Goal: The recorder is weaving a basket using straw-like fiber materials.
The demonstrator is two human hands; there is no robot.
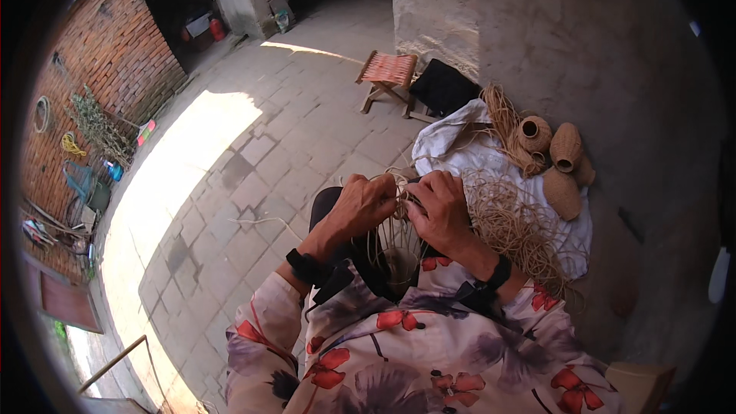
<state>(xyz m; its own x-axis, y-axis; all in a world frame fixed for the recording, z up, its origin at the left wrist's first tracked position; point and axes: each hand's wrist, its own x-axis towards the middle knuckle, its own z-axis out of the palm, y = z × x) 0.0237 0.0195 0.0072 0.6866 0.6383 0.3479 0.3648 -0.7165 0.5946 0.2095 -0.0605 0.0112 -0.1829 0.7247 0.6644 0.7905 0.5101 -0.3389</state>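
Both hands meet in front of my lap. My left hand (366, 203) pinches thin tan cord strands (394, 234) between thumb and fingers. Close beside it, my right hand (442, 211) has its fingers curled on the same strands. Loose ends fan out above the fingertips and hang down between my knees, and one long strand (268, 220) trails off to the left. A pale rounded shape shows dimly among the hanging strands; I cannot make out what it is. My fingers hide the exact spot where the strands cross.
Right of me, a tangled pile of tan cord (510, 218) lies on a white cloth (452, 142). Several small woven vases (535, 134) rest beside it against the wall (537, 23). A folding stool (389, 67) and a black cloth (445, 87) are ahead. A brick wall (100, 46) stands left.
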